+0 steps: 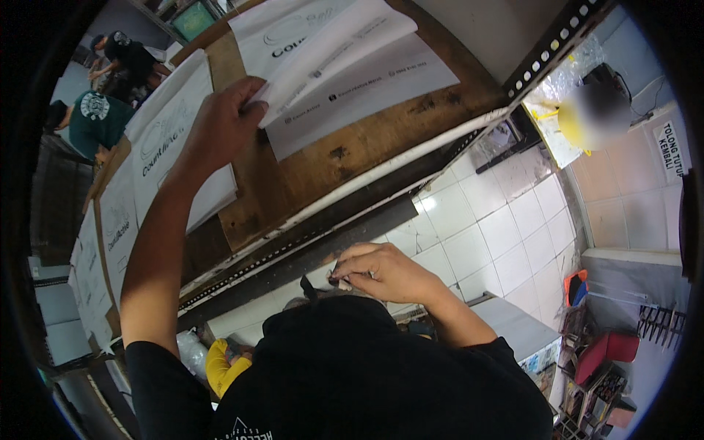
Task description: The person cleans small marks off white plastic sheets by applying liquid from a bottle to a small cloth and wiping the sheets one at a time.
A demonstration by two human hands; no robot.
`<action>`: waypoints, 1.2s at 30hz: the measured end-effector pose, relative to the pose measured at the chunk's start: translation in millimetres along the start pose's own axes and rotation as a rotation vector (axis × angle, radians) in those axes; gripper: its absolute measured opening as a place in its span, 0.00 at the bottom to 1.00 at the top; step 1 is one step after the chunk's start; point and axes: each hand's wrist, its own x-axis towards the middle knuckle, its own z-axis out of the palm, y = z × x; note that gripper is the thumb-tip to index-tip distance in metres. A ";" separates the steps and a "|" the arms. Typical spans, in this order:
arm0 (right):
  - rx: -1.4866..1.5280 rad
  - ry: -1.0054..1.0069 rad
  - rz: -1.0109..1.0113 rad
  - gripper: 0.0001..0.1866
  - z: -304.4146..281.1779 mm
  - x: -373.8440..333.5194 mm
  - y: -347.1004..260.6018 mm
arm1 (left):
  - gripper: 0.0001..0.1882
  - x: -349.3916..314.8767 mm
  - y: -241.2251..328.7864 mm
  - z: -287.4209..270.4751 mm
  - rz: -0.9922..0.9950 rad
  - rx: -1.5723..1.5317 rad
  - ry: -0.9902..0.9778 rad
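Observation:
My left hand (224, 121) reaches up over a brown wooden board, its thumb and fingers closed on the near-left edge of a thin white printed sheet (345, 51). That sheet is lifted and curls over, and another white printed sheet (396, 84) lies flat beneath it. Whether the sheets are paper or plastic I cannot tell. Close to my chest, away from the board, my right hand (385, 271) has its fingers pinched together. Something small, dark and pale shows at the fingertips, too small to name.
More white printed sheets (165, 158) lie along the wooden board (257, 209) to the left. A perforated metal rail (554, 48) rises at the upper right. Several people work at the far left, and another person in yellow (579, 125) is at the right. Below is a tiled floor (484, 235).

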 end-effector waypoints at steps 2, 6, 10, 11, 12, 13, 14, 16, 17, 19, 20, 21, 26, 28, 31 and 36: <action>0.023 0.008 0.034 0.11 6.0 -7.8 -1.5 | 0.15 -1.5 7.0 -2.8 -0.004 -0.003 -0.031; 0.013 0.029 0.053 0.11 6.3 -18.7 -8.8 | 0.15 -12.1 19.6 -2.2 0.056 0.062 0.006; 0.014 0.067 0.056 0.10 9.6 -27.8 -11.6 | 0.15 -20.5 34.2 -0.1 0.109 0.119 -0.004; 0.018 0.076 0.055 0.10 10.5 -28.8 -12.3 | 0.15 -21.9 35.5 0.0 0.147 0.156 -0.004; 0.021 0.084 0.056 0.10 11.6 -30.0 -13.1 | 0.15 -23.2 36.2 0.2 0.174 0.183 -0.014; 0.019 0.083 0.062 0.10 12.7 -30.8 -14.3 | 0.15 -23.1 36.4 0.4 0.201 0.210 -0.024; 0.018 0.081 0.068 0.10 13.8 -31.1 -15.9 | 0.14 -22.8 36.1 0.5 0.227 0.237 -0.034; 0.008 0.079 0.063 0.10 16.7 -30.3 -19.2 | 0.15 -22.5 26.6 4.8 0.281 0.238 -0.001; 0.001 0.081 0.051 0.10 18.2 -29.3 -21.6 | 0.15 -22.9 22.9 6.1 0.306 0.239 0.016; -0.007 0.080 0.041 0.10 20.8 -28.5 -24.6 | 0.15 -22.6 23.5 5.5 0.324 0.253 0.005; -0.007 0.075 0.041 0.10 22.3 -28.2 -25.8 | 0.15 -23.3 24.8 4.6 0.332 0.260 0.000; -0.008 0.072 0.040 0.10 23.8 -28.0 -26.4 | 0.15 -24.2 26.8 3.8 0.327 0.248 -0.008; -0.033 0.040 0.079 0.10 31.2 -25.7 -28.3 | 0.16 -29.4 26.0 1.4 0.279 0.178 -0.052; -0.062 0.033 0.085 0.10 33.4 -20.4 -31.4 | 0.15 -28.0 18.3 1.8 0.316 0.240 -0.076; -0.148 0.033 0.073 0.11 37.2 -14.4 -40.9 | 0.19 -37.6 14.8 -1.4 0.424 0.245 -0.084; -0.144 -0.052 0.196 0.10 43.5 -1.8 -53.1 | 0.31 -81.6 54.5 -2.3 0.364 0.337 0.029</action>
